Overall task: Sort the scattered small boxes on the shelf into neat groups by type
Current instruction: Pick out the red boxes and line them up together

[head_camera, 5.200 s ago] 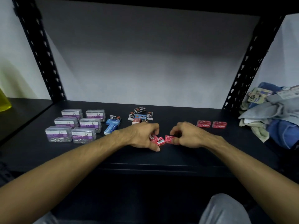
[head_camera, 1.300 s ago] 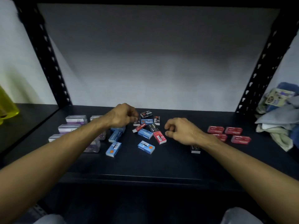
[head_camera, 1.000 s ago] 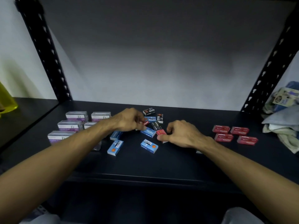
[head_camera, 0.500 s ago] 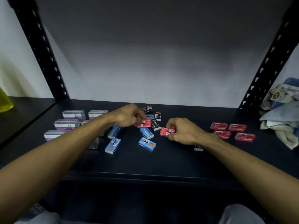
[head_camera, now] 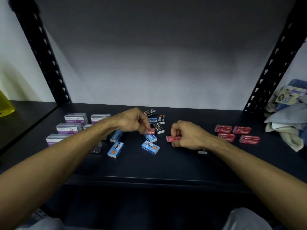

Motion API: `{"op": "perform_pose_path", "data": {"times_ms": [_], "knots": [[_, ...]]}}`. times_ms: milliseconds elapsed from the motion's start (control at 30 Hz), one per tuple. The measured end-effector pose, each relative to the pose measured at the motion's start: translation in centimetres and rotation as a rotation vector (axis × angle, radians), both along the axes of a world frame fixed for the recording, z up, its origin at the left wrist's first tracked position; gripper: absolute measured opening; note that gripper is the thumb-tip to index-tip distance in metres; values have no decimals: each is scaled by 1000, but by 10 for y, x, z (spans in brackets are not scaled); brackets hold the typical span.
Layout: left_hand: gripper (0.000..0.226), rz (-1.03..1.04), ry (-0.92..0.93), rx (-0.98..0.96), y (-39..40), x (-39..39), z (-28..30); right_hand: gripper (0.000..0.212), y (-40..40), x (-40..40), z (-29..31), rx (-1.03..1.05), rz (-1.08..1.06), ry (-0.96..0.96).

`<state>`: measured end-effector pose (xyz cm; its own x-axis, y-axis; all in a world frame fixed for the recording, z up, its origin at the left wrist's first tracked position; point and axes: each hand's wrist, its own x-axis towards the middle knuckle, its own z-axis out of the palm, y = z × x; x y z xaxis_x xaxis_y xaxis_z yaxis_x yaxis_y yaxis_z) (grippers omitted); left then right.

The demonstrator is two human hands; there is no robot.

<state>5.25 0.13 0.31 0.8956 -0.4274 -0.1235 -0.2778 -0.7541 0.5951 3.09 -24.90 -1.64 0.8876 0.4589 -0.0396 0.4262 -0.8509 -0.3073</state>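
The shelf (head_camera: pixel 166 165) carries three kinds of small box. The clear paper-clip boxes (head_camera: pixel 75 118) already sit in neat rows at the left, partly hidden by the left forearm. Four red boxes (head_camera: pixel 223 128) lie grouped at the right. Blue boxes (head_camera: pixel 115 149) and black boxes (head_camera: pixel 158 128) are mixed loosely in the middle.

The step in hand looks to be gathering the stray reds. The left hand (head_camera: pixel 131 121) pinches a red box (head_camera: pixel 149 131) just above the blue ones, blurred as if moving. The right hand (head_camera: pixel 187 135) is curled round another red box (head_camera: pixel 172 138), low over the shelf.

Next, both likely go to the red group, set square beside the four. Then the blue and black ones need separating.

One black box (head_camera: pixel 202 151) is mostly hidden under the right wrist. Cloths (head_camera: pixel 285 123) at the right edge are cut off.
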Motion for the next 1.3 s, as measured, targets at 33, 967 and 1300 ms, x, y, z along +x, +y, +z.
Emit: {"op": "perform_pose_path", "data": {"times_ms": [33, 967, 1300], "knots": [[13, -5, -1, 13, 0, -1, 0, 23, -1, -1, 0, -5, 6, 8], [27, -31, 4, 92, -9, -2, 4, 26, -14, -2, 0, 74, -39, 57], [22, 26, -8, -68, -24, -5, 7, 12, -17, 0, -2, 110, -23, 50]]}}
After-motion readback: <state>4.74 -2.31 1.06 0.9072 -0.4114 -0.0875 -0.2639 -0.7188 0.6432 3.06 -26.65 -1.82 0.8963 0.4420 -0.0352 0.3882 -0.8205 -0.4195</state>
